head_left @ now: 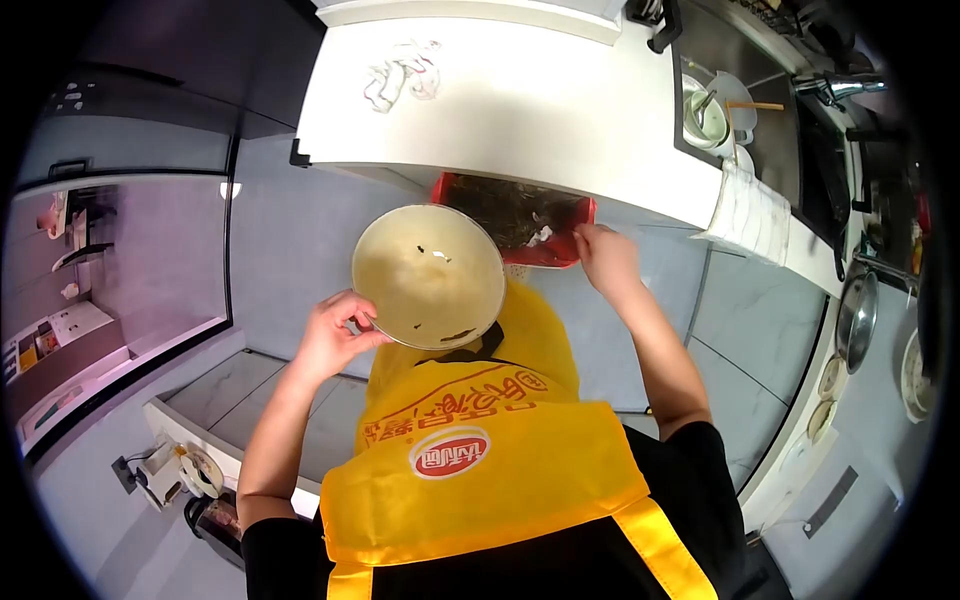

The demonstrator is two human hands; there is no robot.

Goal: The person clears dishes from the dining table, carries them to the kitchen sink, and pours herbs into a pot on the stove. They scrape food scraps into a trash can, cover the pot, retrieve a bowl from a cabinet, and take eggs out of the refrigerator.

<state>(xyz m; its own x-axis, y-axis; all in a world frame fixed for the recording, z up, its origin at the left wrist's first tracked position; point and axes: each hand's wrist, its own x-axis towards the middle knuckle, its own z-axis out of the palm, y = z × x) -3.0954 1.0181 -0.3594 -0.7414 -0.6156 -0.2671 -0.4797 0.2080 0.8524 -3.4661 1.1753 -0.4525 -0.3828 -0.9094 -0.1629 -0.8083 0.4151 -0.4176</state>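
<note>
My left hand (pixel 338 328) grips the left rim of a large round cream bowl (pixel 425 285). A few dark scraps and a small white bit lie inside the bowl. My right hand (pixel 607 258) is closed on the right edge of a red container (pixel 572 250), which is partly under the counter's front edge. Dark, stringy waste (pixel 505 210) and a crumpled white piece (pixel 540 236) lie in this container. Its left part is covered by the bowl.
Ahead is a white counter (pixel 520 90) with a crumpled clear plastic piece (pixel 403 75) on it. On the right, a sink (pixel 775 150) holds bowls (pixel 708 120), and a white cloth (pixel 750 215) hangs at its edge. A glass-panelled door (pixel 150 270) is at left.
</note>
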